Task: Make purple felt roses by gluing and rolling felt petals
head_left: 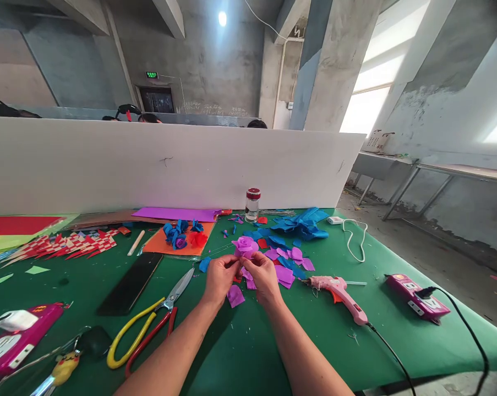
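Observation:
A purple paper flower (245, 245) with layered petals is held upright in front of me. My left hand (220, 279) pinches its base from the left side. My right hand (265, 275) grips the same base from the right, thumb and fingers closed together. The fingers hide the flower's underside. Loose purple petals (284, 276) lie behind and beside my right hand, with blue crepe paper pieces (300, 224) farther back. To the right rests a pink hot glue gun (339, 294), nozzle pointing at the petals. Scissors (171, 300) with yellow and red handles lie left of my left hand.
A red-lidded glass jar (252, 206) stands near the white divider (157, 165). Finished-looking blue flowers (178, 234) sit on orange paper. A black phone (130, 283) lies at left. Magenta power strips (417, 297) flank the table, and the right one's black cable crosses the edge.

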`<state>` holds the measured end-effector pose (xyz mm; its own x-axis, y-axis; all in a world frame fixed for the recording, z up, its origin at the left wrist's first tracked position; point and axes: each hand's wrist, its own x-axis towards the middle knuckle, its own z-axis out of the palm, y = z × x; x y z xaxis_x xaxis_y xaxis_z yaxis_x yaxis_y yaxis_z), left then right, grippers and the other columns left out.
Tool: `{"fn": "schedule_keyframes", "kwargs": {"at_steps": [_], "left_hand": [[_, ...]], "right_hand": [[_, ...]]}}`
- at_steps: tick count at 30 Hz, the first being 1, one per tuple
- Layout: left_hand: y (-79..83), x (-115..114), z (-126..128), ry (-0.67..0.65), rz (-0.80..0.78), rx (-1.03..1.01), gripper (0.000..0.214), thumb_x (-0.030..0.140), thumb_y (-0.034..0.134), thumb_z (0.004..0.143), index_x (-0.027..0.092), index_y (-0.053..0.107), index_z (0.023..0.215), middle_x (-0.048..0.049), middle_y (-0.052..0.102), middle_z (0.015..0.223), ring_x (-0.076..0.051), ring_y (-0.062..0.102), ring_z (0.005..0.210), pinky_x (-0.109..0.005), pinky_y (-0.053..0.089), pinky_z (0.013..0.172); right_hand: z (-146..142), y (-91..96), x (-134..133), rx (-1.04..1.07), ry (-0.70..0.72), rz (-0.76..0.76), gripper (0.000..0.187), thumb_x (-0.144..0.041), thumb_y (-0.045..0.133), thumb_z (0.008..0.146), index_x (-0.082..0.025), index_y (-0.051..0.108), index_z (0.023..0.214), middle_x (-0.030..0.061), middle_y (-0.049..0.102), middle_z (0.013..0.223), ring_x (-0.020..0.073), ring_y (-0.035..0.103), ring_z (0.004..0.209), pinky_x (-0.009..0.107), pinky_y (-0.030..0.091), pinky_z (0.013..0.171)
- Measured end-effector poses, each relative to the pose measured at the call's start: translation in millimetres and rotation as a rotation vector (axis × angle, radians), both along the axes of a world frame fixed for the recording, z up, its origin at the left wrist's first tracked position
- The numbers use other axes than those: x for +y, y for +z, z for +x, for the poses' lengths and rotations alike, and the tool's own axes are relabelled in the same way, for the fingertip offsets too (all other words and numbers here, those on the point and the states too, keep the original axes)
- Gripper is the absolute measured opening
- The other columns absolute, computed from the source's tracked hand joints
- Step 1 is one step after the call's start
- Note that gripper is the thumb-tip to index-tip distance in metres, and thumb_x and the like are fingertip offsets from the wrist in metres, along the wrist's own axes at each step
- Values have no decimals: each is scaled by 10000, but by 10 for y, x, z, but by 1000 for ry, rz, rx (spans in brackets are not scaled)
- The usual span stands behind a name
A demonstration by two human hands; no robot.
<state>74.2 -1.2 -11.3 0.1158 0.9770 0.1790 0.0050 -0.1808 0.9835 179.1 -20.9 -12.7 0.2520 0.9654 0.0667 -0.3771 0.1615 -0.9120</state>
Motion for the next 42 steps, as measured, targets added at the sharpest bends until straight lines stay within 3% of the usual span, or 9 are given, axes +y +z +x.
{"fn": "schedule_keyframes", "kwargs": {"at_steps": [7,15,20,27,33,39,42], "left_hand": [[37,-32,45,-53,-79,-152,326,440,785,611,147,680,709,7,624,550,-99,518,440,-220,444,456],[29,-8,11,-20,-110,-208,263,360,796,597,135,688,681,2,629,540,-115,570,485,-223,484,479],[48,-11,7,-4,-148,-175,260,353,802,589,137,692,682,5,628,528,-108,566,476,-212,469,469],[67,-20,9,-19,-157,-179,271,362,817,585,137,695,673,8,627,523,-95,549,458,-202,451,457],[93,-34,16,-18,-150,-168,278,376,808,595,135,686,661,4,623,504,-96,549,450,-199,454,454],[76,-31,16,6,-143,-143,263,364,802,596,138,688,666,3,625,514,-108,563,462,-209,464,463],[57,-22,11,-8,-146,-136,293,398,810,595,142,682,659,3,625,513,-111,560,459,-213,459,463]], "right_hand": [[15,-37,11,-48,-82,37,281,-407,761,599,-165,648,687,-23,605,581,115,514,504,231,391,470],[9,47,-24,-26,40,61,342,-376,773,627,-151,693,872,-2,638,631,122,532,529,245,433,511],[94,24,20,-48,-104,52,262,-403,715,678,-164,695,782,-19,592,636,114,488,589,231,389,575],[107,3,24,-144,-56,99,300,-423,640,735,-159,661,594,-37,456,527,112,391,557,238,306,539],[92,35,1,-126,-54,78,272,-396,638,723,-161,641,587,-39,443,529,110,380,557,237,293,535],[77,63,-1,-46,-54,51,215,-371,693,689,-165,686,750,-33,565,619,113,447,593,239,355,599],[65,59,0,-33,-60,33,224,-365,718,654,-155,675,719,-26,586,625,114,458,599,239,357,601]]}}
